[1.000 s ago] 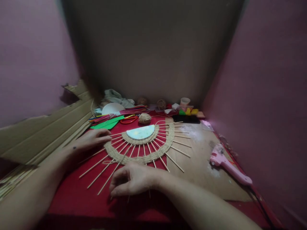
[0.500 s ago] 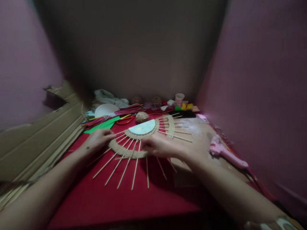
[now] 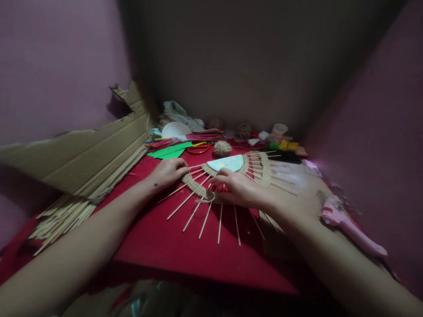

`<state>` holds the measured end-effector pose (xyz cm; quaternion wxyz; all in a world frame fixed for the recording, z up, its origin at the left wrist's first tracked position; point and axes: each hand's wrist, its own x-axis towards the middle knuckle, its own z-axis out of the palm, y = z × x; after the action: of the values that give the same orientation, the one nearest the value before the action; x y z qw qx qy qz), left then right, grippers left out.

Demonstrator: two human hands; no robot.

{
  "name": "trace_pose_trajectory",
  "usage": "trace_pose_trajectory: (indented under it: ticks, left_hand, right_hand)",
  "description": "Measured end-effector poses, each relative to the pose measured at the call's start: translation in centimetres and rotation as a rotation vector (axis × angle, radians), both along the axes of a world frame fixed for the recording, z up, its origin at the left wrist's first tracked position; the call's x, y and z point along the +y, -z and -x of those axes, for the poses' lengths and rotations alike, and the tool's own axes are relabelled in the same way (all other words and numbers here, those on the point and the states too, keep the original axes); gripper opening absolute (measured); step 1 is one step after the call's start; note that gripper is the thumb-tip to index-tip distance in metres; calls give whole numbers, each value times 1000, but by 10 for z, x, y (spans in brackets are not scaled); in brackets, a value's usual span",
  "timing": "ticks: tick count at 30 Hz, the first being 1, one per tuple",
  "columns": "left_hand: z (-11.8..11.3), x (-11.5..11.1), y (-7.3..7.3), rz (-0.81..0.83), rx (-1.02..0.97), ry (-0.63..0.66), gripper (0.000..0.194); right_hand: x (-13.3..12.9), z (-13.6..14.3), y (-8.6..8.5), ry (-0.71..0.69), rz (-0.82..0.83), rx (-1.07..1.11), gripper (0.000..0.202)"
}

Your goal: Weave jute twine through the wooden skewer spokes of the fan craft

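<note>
A half-round fan of thin wooden sticks (image 3: 192, 219) lies on the red cloth, woven across with bands of twine (image 3: 194, 185). A pale blue half-disc (image 3: 226, 163) sits at its centre. My left hand (image 3: 170, 171) pinches the fan's left end, where a stick meets the outer band. Over the front of the fan, my right hand (image 3: 236, 187) has its fingers bent and closed on twine at the outer band; a loose loop shows beneath the fingertips. That hand hides part of the outer band.
Behind the fan sits a ball of twine (image 3: 222, 149), with red-handled scissors (image 3: 199, 149) and green sheets (image 3: 172, 151) to its left. Cardboard (image 3: 82, 158) and a bundle of sticks (image 3: 62, 220) lie left. A pink glue gun (image 3: 353, 229) rests on the right, near a cardboard sheet (image 3: 306, 185).
The view has shifted, so everything sits further right in the picture. My right hand's fingers have changed position over the outer band, and a loose twine loop now shows under them. My left hand stays at the fan's left end.
</note>
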<state>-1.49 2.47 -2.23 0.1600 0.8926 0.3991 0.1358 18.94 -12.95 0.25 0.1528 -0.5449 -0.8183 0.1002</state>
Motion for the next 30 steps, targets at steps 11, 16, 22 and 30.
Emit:
trace_pose_trajectory:
  ticks: [11, 16, 22, 30]
  left_hand:
    - [3, -13, -10, -85, -289, 70, 29]
    - [1, -44, -25, 594, -483, 236, 30]
    - [-4, -48, -22, 655, -471, 212, 23]
    - [-4, -25, -6, 535, -343, 75, 12]
  right_hand:
    - [23, 26, -21, 136, 70, 92, 16]
    - [37, 29, -17, 184, -194, -50, 14]
    - [45, 30, -31, 1, -401, 10, 21]
    - [11, 25, 1, 107, -218, 427, 17]
